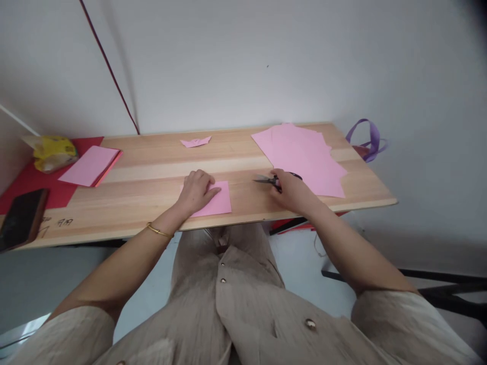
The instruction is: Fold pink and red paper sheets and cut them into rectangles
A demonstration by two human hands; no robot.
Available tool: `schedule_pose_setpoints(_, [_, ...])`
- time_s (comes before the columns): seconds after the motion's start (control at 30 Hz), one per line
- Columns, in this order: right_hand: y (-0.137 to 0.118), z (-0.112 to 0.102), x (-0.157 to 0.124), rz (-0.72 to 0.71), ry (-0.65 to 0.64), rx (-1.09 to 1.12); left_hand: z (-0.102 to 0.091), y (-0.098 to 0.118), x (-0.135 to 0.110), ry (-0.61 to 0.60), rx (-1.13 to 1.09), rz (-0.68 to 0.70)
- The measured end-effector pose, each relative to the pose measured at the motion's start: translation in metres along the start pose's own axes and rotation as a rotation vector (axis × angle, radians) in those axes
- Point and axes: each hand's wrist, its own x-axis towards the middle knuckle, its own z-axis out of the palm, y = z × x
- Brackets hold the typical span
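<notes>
Left hand [198, 190], yours: one, palm down on a pink sheet [221, 198] at the near edge of the tabletop [160, 180]; fingers lying close together, thumb set apart from them across the paper, nothing clamped. Gold-toned bracelet [160, 231] on your left wrist.

Right hand [292, 191], yours: one, just beyond the sheet's right side; fingers closed on the dark handles of the scissors [263, 179], which lie low over the wood, blades pointing left toward your other hand, apart from the sheet.

Pink sheets [300, 154], several, overlapping in a fan: beyond and to the right of your right hand.

Folded pink paper [195, 142], one, small, with pointed ends: near the tabletop's far edge, beyond your left hand.

Paper stack [89, 166], pink on top with red beneath: at your left, partly over a red sheet [19, 183].

Yellow package [55, 153], one: on the red sheet.

Dark phone-like slab [23, 218], one: near left corner, partly covering the red sheet.

Purple strap [375, 138], looped: past the tabletop's right end.
</notes>
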Motion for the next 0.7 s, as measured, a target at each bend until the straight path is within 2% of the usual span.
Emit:
schedule_pose_setpoints(0.13, [-0.020, 0.000, -0.029, -0.179, -0.119, 0.027, -0.001, 0.000, 0.001, -0.011, -0.023, -0.001])
schedule_pose_setpoints(0.23, [-0.031, 0.003, -0.042, -0.247, -0.139, 0.007, -0.001, 0.000, 0.002, -0.008, -0.027, -0.006])
schedule_pose_setpoints(0.37, [-0.039, 0.005, -0.043, -0.312, -0.134, -0.044, -0.004, 0.002, 0.003, 0.005, -0.060, -0.006])
schedule_pose_setpoints(0.53, [-0.045, 0.006, -0.039, -0.384, -0.188, -0.054, -0.005, 0.003, 0.003, 0.005, -0.075, -0.011])
schedule_pose_setpoints(0.7, [-0.045, 0.006, -0.041, -0.380, -0.179, -0.040, -0.003, 0.001, 0.003, 0.009, -0.094, -0.017])
